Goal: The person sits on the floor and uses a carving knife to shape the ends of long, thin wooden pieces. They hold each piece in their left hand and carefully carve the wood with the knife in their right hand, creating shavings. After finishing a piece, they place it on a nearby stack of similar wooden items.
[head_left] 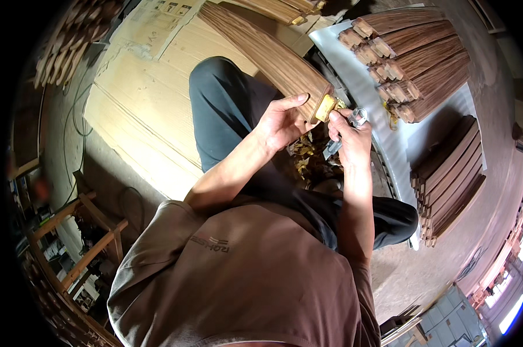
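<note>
A long brown wooden board (267,55) slants from the far edge toward me. Yellow tape (325,108) wraps the tenon at its near end. My left hand (282,122) is closed round the board just behind that end, thumb on top and fingers underneath. My right hand (350,136) is closed on a grey, partly clear tool that looks like a utility knife (332,148). The right thumb and fingertips press against the taped tenon, hiding part of it. Peeled yellow tape scraps (308,159) lie in a heap below my hands.
To the right, a stack of wooden boards (429,58) with tenoned ends lies on a white sheet (354,69). Curved slats (452,173) are stacked nearer. Flattened cardboard (140,110) covers the floor at left. A wooden frame (94,248) stands lower left, near a loose cable (82,124).
</note>
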Action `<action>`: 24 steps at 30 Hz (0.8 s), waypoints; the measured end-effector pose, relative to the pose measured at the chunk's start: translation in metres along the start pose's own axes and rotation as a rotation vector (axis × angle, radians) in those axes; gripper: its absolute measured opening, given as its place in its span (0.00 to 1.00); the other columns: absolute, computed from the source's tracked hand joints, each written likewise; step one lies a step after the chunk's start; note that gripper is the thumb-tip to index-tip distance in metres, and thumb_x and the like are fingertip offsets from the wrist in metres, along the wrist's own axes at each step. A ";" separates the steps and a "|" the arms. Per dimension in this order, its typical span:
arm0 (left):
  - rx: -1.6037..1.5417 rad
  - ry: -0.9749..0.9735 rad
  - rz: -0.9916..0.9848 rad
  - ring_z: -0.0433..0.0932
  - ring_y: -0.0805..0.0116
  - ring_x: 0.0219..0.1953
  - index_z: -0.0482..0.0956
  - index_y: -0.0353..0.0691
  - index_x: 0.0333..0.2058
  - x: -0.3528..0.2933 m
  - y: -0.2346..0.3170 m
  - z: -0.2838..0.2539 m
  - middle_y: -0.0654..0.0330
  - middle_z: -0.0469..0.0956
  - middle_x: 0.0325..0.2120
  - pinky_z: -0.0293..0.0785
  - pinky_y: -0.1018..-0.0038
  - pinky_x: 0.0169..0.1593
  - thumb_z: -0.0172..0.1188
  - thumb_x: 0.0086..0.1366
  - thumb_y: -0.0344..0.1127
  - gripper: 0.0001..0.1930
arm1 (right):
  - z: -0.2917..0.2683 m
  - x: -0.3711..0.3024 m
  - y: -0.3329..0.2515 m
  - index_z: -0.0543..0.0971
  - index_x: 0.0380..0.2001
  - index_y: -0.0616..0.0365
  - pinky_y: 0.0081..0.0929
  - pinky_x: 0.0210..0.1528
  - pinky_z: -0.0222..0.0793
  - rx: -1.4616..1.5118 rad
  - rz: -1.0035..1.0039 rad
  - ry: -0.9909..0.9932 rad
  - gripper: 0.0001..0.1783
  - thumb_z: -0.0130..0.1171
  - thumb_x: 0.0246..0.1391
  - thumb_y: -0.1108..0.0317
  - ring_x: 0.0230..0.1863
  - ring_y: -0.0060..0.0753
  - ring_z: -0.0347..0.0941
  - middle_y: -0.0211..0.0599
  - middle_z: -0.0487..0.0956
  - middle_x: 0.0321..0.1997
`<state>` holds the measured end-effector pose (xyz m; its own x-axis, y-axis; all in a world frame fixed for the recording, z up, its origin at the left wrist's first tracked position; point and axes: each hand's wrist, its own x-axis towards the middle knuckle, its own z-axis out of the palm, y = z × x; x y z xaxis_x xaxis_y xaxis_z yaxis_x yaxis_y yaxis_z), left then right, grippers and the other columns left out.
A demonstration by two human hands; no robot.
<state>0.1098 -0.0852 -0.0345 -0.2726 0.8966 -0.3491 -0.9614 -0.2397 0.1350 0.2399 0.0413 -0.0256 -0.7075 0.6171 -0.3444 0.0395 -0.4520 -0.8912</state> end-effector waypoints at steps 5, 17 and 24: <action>-0.098 -0.148 0.039 0.71 0.56 0.62 0.66 0.35 0.64 0.007 -0.002 -0.019 0.53 0.75 0.58 0.61 0.57 0.68 0.69 0.59 0.43 0.37 | 0.011 -0.001 -0.012 0.81 0.31 0.63 0.23 0.29 0.70 -0.605 -0.527 -0.025 0.03 0.66 0.54 0.79 0.26 0.29 0.77 0.36 0.81 0.28; 0.062 0.279 0.141 0.82 0.56 0.44 0.76 0.35 0.47 0.014 -0.005 -0.017 0.51 0.81 0.41 0.80 0.59 0.54 0.62 0.60 0.38 0.18 | -0.003 -0.008 -0.005 0.79 0.39 0.60 0.36 0.36 0.79 -1.372 -1.017 -0.119 0.20 0.64 0.36 0.83 0.36 0.44 0.82 0.38 0.81 0.42; -0.054 0.089 0.166 0.76 0.45 0.56 0.69 0.29 0.55 0.015 -0.011 -0.038 0.44 0.77 0.50 0.68 0.47 0.66 0.62 0.57 0.35 0.28 | -0.023 -0.028 -0.024 0.81 0.36 0.65 0.21 0.38 0.72 -0.419 -0.458 0.142 0.22 0.52 0.71 0.54 0.33 0.23 0.78 0.35 0.84 0.34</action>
<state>0.1149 -0.0835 -0.0768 -0.4275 0.8070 -0.4074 -0.9029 -0.4032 0.1489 0.2745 0.0493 -0.0017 -0.6187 0.7806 0.0885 0.0487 0.1506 -0.9874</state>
